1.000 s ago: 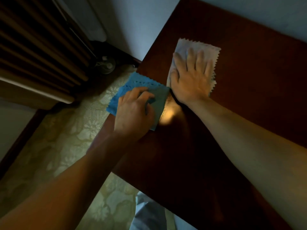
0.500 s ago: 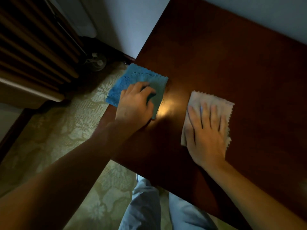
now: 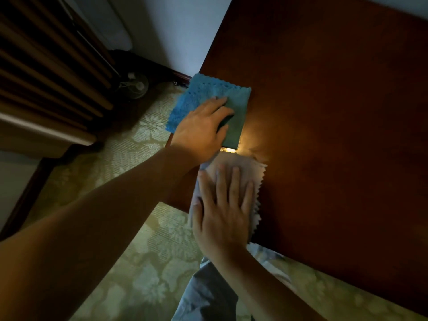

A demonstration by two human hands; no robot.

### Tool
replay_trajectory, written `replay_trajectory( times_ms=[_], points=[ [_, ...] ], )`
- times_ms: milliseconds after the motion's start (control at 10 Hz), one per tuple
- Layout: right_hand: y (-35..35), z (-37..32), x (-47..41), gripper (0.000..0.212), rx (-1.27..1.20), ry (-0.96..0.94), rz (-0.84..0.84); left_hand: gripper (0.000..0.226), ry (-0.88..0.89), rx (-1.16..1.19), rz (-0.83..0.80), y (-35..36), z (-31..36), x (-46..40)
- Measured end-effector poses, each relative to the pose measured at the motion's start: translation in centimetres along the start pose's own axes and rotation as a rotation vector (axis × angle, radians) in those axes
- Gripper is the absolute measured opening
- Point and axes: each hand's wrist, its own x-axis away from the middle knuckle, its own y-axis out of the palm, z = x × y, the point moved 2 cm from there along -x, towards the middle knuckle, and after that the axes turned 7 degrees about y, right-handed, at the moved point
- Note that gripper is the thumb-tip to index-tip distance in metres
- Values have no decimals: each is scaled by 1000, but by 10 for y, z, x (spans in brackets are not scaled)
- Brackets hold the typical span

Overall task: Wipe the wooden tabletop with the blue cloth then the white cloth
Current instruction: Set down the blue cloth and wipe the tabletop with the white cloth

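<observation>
Head view, tabletop: the dark wooden tabletop (image 3: 335,135) fills your frame from 12 round to 4 o'clock, and its left edge runs down from 12 o'clock toward the centre.
Head view, blue cloth: your blue cloth (image 3: 206,100) lies at about 11 o'clock from the centre, on the table's left edge, with its fluffy left part hanging out past the wood over the floor.
Head view, left hand: your left hand (image 3: 201,128) presses down on the blue cloth, fingers bent and pointing to 2 o'clock; whether they pinch the fabric you cannot tell from here.
Head view, white cloth: your white cloth (image 3: 258,184) sits just below the blue one, at 6 o'clock from it, near the table's front left corner; its zigzag edge faces 3 o'clock and its left side droops off the table edge.
Head view, right hand: your right hand (image 3: 222,209) lies flat and open on the white cloth, fingers spread and pointing to 12 o'clock.
Head view, gap between cloths: a bright glint (image 3: 231,149) shows on the wood between the two cloths; they are very near, and you cannot tell if they touch.
Head view, below: a patterned green floor (image 3: 129,163) spreads from 6 to 9 o'clock, and your light trouser leg (image 3: 203,295) shows at 6 o'clock.
</observation>
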Motion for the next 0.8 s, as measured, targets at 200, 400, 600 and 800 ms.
replay_trajectory(
  times_ms=[200,400,600,800],
  points=[
    [0,-42,-14,53,-37,25,-22,36,21,9,10,2,-2,-11],
    [-1,-60,-23,37,-58,37,-13,36,14,11,49,2,0,-11],
    [-6,-56,-20,32,-145,36,30,37,-11,6,-10,-11,8,0],
    [-23,-36,-28,44,-393,0,-144,29,-117,136,150,-35,17,34]
  ],
)
